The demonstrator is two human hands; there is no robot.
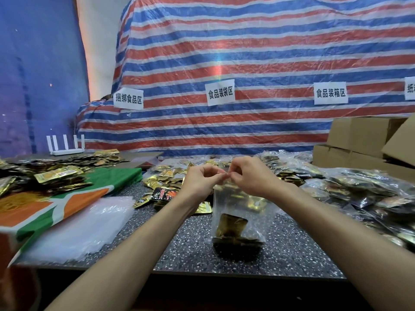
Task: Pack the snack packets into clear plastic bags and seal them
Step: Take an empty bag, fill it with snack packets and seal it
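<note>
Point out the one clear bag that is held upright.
The centre bag, pinched at its top by the left hand and right hand. The empty bags lie flat at left; the filled bags lie piled at right.

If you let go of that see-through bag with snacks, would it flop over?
Probably floppy: the clear plastic bag looks thin and wrinkled, its top up only where the left hand and right hand pinch it. The snack packets sit at its bottom, so it likely hangs bottom-heavy. Its glossy film may feel slippery.

Glossy gold foil packets (231, 223) in clear plastic bag (243, 212), speckled stone-look table (190, 239), woven tarp (247, 63)
</note>
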